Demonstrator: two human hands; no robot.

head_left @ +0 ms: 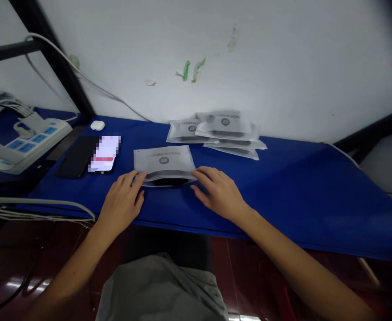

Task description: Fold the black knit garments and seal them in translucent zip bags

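Observation:
A frosted plastic zip bag [164, 154] with dark lettering and a round logo lies flat on the blue table. Its near edge gapes toward me, and something black [171, 181] shows inside; I cannot make out what it is. At the bag's near left corner, my left hand [122, 198] rests its fingertips, thumb held apart. My right hand [219, 194] touches the near right corner with its fingertips, its thumb also apart from the fingers. Neither hand is closed around the bag.
Several similar filled bags [227, 125] lie stacked near the wall. To the left are a lit phone [105, 154], a black phone-shaped slab [77, 156] and a white earbud case [97, 125]. A power strip [32, 145] with cables stands further left. The blue tabletop [299, 191] extends right.

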